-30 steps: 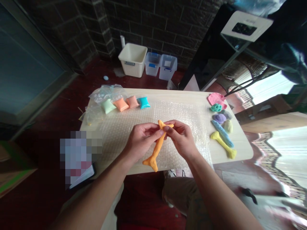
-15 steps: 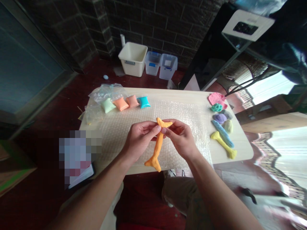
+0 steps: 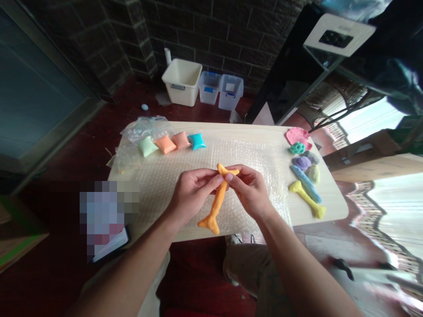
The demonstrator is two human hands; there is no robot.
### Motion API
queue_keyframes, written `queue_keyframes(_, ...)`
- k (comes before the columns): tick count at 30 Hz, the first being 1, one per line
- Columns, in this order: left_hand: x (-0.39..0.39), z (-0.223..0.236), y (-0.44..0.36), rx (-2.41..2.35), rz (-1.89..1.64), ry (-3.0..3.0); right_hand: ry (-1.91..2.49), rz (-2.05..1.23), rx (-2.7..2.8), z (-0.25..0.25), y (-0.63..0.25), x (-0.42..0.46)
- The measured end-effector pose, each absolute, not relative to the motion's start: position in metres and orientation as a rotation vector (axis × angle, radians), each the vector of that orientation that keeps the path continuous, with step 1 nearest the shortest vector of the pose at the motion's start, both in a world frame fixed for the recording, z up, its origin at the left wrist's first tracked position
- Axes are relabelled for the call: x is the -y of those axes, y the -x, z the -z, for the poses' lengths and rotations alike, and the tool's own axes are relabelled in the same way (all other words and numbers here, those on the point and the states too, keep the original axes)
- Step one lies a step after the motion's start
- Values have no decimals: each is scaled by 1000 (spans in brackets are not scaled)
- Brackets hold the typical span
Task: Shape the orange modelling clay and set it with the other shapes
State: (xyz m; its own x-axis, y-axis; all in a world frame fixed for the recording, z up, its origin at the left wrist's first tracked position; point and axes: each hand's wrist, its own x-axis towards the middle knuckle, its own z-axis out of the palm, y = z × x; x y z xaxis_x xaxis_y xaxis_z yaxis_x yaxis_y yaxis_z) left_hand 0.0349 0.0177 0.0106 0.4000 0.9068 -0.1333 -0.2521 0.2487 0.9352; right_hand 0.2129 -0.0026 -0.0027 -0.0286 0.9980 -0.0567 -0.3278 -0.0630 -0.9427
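Observation:
An orange bone-shaped piece of modelling clay (image 3: 218,200), forked at both ends, is held up over the table between my two hands. My left hand (image 3: 194,189) grips it just below the upper fork, thumb on the front. From the other side my right hand (image 3: 247,189) pinches the same spot, its thumb close to the left one. The fingers behind the clay are partly hidden. The lower fork hangs free, tilted to the left, above bubble wrap (image 3: 178,176).
On the table's (image 3: 333,207) right lie a yellow clay bone (image 3: 307,199), a blue clay roll (image 3: 306,182), and purple (image 3: 301,163), green (image 3: 297,148) and pink clay (image 3: 297,135). Several clay packets (image 3: 165,144) and plastic bags (image 3: 145,127) lie at the back left. Bins (image 3: 183,83) stand beyond.
The clay bone's lower end has swung slightly left and up, and its upper end has shifted a little right. Both hands keep their hold near the upper fork.

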Motion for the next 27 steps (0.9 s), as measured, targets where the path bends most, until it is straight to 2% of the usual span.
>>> queue_keyframes(27,-17,-7,-31,-798,-905,-1095,1137,-1254,1139,-10,-217,6)
